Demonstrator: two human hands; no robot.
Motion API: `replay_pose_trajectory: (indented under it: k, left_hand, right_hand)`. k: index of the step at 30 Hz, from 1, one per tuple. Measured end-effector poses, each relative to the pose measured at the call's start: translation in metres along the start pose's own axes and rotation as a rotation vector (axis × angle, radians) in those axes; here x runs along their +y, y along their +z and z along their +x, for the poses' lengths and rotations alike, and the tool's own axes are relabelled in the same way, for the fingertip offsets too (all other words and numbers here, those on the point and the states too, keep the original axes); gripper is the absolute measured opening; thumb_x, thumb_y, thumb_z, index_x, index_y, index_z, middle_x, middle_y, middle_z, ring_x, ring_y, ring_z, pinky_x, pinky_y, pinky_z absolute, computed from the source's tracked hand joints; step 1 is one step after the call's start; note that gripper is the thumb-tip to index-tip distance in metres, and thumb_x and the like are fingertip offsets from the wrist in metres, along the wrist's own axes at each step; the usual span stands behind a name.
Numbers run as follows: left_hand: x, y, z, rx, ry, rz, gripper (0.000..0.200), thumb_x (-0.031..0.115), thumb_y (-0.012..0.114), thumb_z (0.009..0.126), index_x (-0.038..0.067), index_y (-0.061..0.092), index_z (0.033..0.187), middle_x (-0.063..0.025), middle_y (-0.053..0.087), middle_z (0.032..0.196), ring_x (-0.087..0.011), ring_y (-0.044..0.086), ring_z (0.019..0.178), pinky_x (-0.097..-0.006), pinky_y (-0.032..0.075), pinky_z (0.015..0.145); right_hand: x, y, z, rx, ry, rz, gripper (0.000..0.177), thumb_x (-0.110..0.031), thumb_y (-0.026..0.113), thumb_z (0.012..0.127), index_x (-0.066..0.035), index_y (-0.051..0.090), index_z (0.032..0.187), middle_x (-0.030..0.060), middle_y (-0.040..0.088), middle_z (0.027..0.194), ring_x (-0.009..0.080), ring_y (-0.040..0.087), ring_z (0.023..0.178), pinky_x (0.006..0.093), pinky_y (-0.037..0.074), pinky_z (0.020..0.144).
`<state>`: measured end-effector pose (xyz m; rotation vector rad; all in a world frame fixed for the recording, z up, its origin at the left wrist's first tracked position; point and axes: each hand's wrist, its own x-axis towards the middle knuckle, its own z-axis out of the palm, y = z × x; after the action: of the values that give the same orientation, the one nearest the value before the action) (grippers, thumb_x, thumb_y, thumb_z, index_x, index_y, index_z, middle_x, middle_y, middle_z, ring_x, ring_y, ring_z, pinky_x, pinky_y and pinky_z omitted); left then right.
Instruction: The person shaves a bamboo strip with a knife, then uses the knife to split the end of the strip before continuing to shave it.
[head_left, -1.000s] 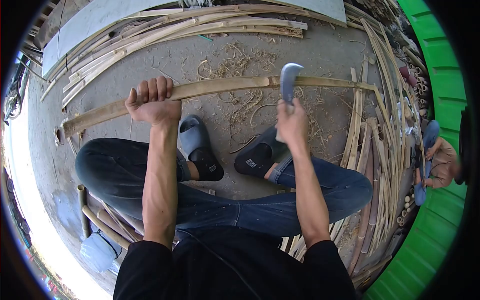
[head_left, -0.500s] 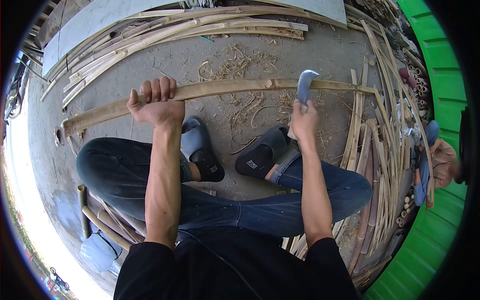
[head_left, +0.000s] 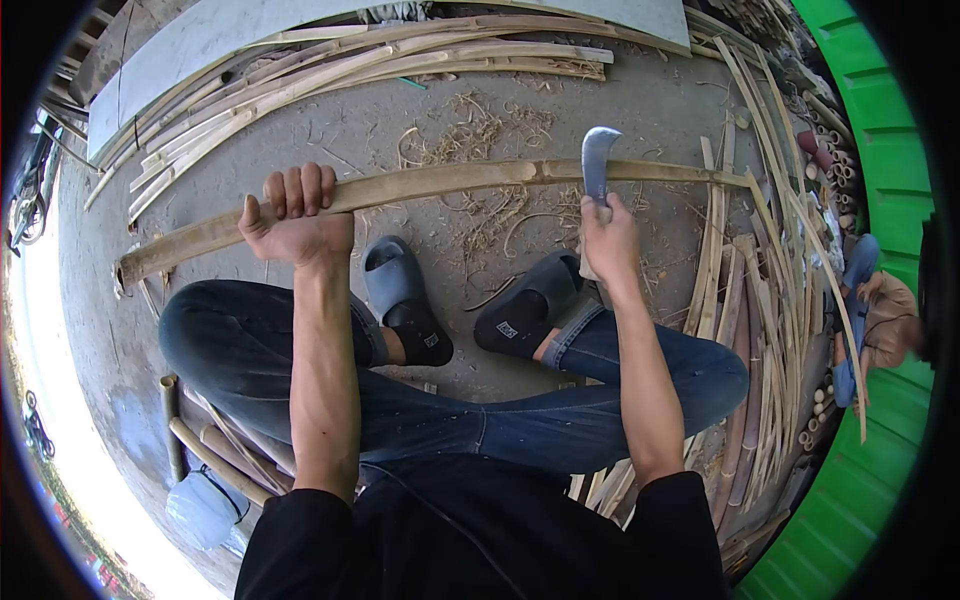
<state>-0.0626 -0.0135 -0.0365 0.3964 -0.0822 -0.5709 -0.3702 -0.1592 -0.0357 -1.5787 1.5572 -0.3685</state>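
A long split bamboo strip (head_left: 440,182) stretches across in front of me, its left end lower than its middle. My left hand (head_left: 297,215) is closed around it near that end, fingers over the far edge. In my right hand (head_left: 609,240) is a billhook (head_left: 598,160) with a short curved blade, held by its handle. The blade points away from me and overlaps the strip's right part, its hooked tip showing beyond the strip's far edge. Beneath the strip, curled bamboo shavings (head_left: 468,130) lie on the concrete floor.
Bamboo strips (head_left: 300,85) lie in a bundle at the far side. More strips and poles (head_left: 740,330) are piled at my right. Another person (head_left: 885,320) sits at the far right by a green metal wall (head_left: 880,100). My sandalled feet (head_left: 400,285) are below the strip.
My left hand and the strip's left end have shifted slightly left and toward me. The billhook has moved a little left and away from me, its blade turning more upright in view.
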Motion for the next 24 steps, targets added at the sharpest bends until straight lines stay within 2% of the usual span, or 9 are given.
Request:
replay_pose_trajectory:
  k: [1,3,8,15,16,17,19,20,24]
  left_hand:
    - [-0.004,-0.003,-0.004,0.014,0.005,0.003,0.044,0.044,0.055,0.081,0.02,0.027,0.057,0.0046,0.021,0.052,-0.0123,0.023,0.047,-0.0305,0.022,0.049]
    - [-0.017,-0.005,-0.001,0.054,0.024,0.044,0.044,0.045,0.055,0.081,0.02,0.028,0.057,0.0044,0.022,0.052,-0.0124,0.023,0.047,-0.0305,0.022,0.048]
    - [-0.006,0.006,-0.007,-0.019,-0.02,-0.024,0.042,0.044,0.051,0.083,0.019,0.028,0.059,0.0042,0.024,0.053,-0.0125,0.025,0.048,-0.0301,0.025,0.05]
    - [-0.002,0.008,-0.004,0.002,-0.072,-0.021,0.036,0.035,0.053,0.087,0.017,0.032,0.064,0.0001,0.029,0.06,-0.0161,0.033,0.063,-0.0328,0.031,0.063]
    - [0.002,-0.008,0.004,-0.252,-0.115,-0.022,0.029,0.033,0.05,0.092,0.015,0.041,0.071,-0.0031,0.045,0.071,-0.0194,0.047,0.081,-0.0338,0.038,0.079]
    - [0.004,-0.005,0.001,-0.248,-0.104,-0.017,0.029,0.033,0.05,0.092,0.015,0.041,0.071,-0.0031,0.045,0.071,-0.0194,0.047,0.081,-0.0338,0.038,0.079]
    - [0.004,0.009,0.001,-0.033,0.057,0.464,0.026,0.034,0.049,0.095,0.01,0.052,0.083,-0.0075,0.057,0.086,-0.0242,0.055,0.1,-0.0367,0.041,0.092]
    - [0.01,-0.004,0.009,-0.023,0.116,0.61,0.032,0.037,0.047,0.097,0.007,0.056,0.104,-0.011,0.061,0.106,-0.0281,0.056,0.112,-0.0398,0.041,0.098]
    - [0.049,0.018,0.016,0.261,0.463,0.396,0.045,0.04,0.038,0.1,0.008,0.045,0.132,-0.0123,0.057,0.117,-0.0266,0.053,0.115,-0.0423,0.041,0.097]
  right_hand:
    - [0.004,0.018,-0.017,-0.012,0.003,-0.009,0.033,-0.032,0.063,0.096,0.001,0.059,0.098,0.0143,0.063,0.062,0.0308,0.07,0.063,0.0469,0.054,0.063]
    - [0.003,0.06,-0.052,-0.164,-0.315,-0.032,0.028,-0.029,0.06,0.099,-0.001,0.058,0.098,0.0101,0.063,0.06,0.0232,0.066,0.052,0.0391,0.052,0.05]
    - [0.016,0.012,-0.01,0.109,-0.036,0.094,0.037,-0.032,0.062,0.098,0.004,0.059,0.106,0.0117,0.063,0.061,0.022,0.068,0.053,0.0368,0.052,0.047]
    - [0.024,-0.001,-0.035,0.005,-0.13,-0.037,0.033,-0.03,0.06,0.1,0.002,0.059,0.105,0.0077,0.062,0.062,0.0205,0.066,0.051,0.0348,0.051,0.047]
    - [0.038,-0.012,-0.014,0.082,-0.038,0.084,0.03,-0.029,0.06,0.1,0.0,0.06,0.103,0.0063,0.061,0.063,0.0181,0.064,0.05,0.0339,0.05,0.046]
    - [0.046,-0.024,0.0,0.146,-0.052,0.106,0.028,-0.028,0.06,0.1,-0.001,0.06,0.103,0.0049,0.061,0.063,0.0161,0.061,0.049,0.0326,0.05,0.045]
    - [0.055,-0.04,0.011,0.161,-0.056,0.163,0.028,-0.028,0.06,0.101,0.0,0.06,0.104,0.0046,0.059,0.064,0.0154,0.059,0.049,0.0319,0.049,0.045]
    - [0.056,-0.046,0.01,0.18,-0.029,0.178,0.029,-0.028,0.06,0.101,0.0,0.06,0.103,0.0042,0.059,0.063,0.0154,0.059,0.048,0.0317,0.049,0.045]
    - [0.056,-0.055,0.011,0.189,-0.011,0.203,0.03,-0.028,0.061,0.101,0.001,0.059,0.104,0.0038,0.058,0.063,0.0148,0.059,0.048,0.032,0.049,0.045]
